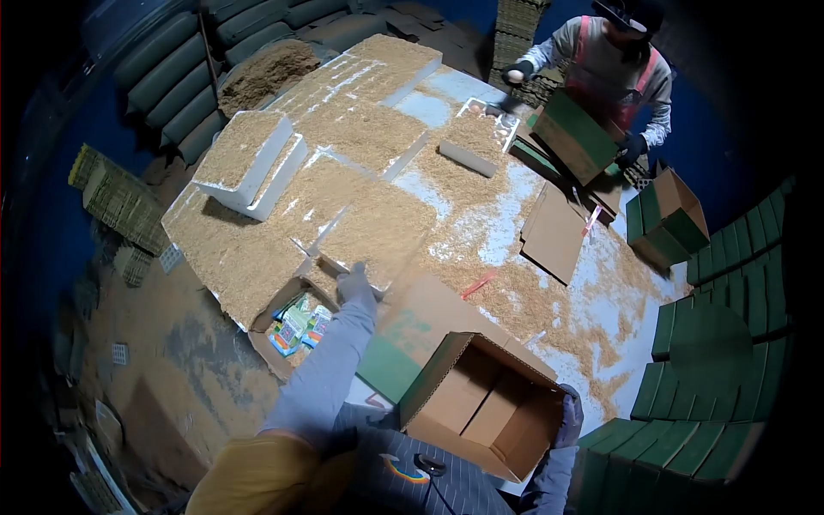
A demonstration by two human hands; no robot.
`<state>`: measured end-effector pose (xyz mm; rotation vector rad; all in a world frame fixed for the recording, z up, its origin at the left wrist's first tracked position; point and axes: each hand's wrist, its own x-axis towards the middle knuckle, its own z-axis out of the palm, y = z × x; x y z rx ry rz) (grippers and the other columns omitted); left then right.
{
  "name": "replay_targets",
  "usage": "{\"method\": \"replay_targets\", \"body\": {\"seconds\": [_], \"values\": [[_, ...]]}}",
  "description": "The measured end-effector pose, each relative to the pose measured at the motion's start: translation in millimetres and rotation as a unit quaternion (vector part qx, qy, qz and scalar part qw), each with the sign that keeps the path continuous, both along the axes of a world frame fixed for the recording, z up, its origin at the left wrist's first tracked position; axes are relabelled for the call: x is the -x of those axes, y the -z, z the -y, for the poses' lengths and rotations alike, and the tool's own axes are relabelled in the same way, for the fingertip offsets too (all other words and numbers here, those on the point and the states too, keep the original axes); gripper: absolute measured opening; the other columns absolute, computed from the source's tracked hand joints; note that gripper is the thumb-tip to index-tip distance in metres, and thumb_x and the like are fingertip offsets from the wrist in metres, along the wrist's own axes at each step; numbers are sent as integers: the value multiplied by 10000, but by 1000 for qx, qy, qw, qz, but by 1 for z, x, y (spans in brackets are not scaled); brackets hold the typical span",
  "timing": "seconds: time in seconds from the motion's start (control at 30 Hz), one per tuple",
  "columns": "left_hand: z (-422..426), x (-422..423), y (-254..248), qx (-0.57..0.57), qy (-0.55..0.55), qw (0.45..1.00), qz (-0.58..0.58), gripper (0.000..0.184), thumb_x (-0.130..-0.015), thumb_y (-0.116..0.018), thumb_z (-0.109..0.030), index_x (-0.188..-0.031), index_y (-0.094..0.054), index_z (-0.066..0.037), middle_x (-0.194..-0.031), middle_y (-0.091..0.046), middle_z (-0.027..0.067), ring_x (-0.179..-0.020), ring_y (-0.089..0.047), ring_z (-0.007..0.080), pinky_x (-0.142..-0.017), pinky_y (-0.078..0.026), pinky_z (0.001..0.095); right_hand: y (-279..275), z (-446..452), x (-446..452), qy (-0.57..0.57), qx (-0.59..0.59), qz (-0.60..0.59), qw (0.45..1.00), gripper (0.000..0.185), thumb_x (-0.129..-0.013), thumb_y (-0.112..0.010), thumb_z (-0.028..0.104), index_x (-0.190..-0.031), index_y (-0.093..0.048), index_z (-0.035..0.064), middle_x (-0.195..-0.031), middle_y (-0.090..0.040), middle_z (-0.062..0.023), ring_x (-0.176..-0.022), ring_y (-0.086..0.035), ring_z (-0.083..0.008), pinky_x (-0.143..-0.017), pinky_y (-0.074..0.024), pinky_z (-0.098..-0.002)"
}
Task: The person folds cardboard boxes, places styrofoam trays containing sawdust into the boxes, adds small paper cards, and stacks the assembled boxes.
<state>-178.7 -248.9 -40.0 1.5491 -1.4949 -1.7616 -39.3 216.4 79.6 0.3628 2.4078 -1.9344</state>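
A: Where was the open box [438, 371]?
B: Near edge of the table [506, 206], mouth tipped up toward the wearer. Right hand [569, 416] lay along its right wall, probably to steady it and keep the inside in view.
A: Clamped?
B: Couldn't tell. Thumb and fingertips were hard to separate at the rim.
A: Left hand [358, 287]?
B: Up and left of the open box, at the near edge of a sawdust-covered tray [378, 227]. Blurred, so couldn't tell if its fingers were apart or closed on something. The 2 hands were well apart.
A: Other stuff?
B: Small carton [279, 300] with packets [296, 326], left of the open box, likely parked there for easy left-hand reach. Forearm was near its right side; packet text unreadable, count unclear. Green-printed cardboard [421, 322] was just beyond the open box, partly hidden by it.
A: Far side?
B: 1 co-worker [601, 60], beyond and right of the open box, with a tilted green box [575, 133]. Dark frame edges cut off the green stacks [730, 343] at right.
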Motion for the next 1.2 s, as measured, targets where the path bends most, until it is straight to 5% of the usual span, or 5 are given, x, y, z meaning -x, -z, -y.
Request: {"method": "replay_targets", "body": {"seconds": [0.37,0.73,0.77,0.87,1.2], "values": [[55,41,-35,171,98,976,92,1199,-763,-740,-484,-1492,87,-12,-1419,-336,336,-1288,-400,447,-1064,-340,414,-11,14,-7,47,23,5,999,263,-966,-488,207,-1115,-611,27,-1062,-615,-45,-1002,-538,-142,-917,-398,-269],[112,-76,-203,-10,458,865,-203,456,-935,-592,-161,-1330,-421,-7,-1250,-563,159,-1128,-568,239,-946,-502,418,-4,11,-5,69,-37,-53,996,215,-921,-563,166,-1080,-625,35,-956,-601,-10,-829,-501,-90,-771,-427,-240],[100,-63,-202,-367,275,854,-245,387,-963,-531,-111,-1330,-455,-14,-1269,-576,151,-1123,-591,220,-947,-511,360,0,4,9,64,-21,-18,998,222,-933,-559,190,-1064,-630,26,-947,-612,-17,-839,-521,-97,-778,-437,-247],[25,-72,-226,130,641,703,-281,406,-959,-534,-110,-1344,-439,-20,-1266,-574,143,-1117,-592,198,-941,-515,340,10,-12,50,-22,-103,-60,993,293,-956,-518,249,-1033,-641,-6,-990,-658,-98,-908,-604,-174,-834,-467,-318],[-120,-98,-188,-266,599,727,-207,847,-939,-578,-320,-1530,3,-152,-1477,-312,195,-1344,-351,271,-1104,-322,388,-11,-17,56,-64,-20,-20,998,253,-920,-545,196,-1039,-663,6,-1008,-672,-122,-899,-629,-203,-840,-488,-300]]}}
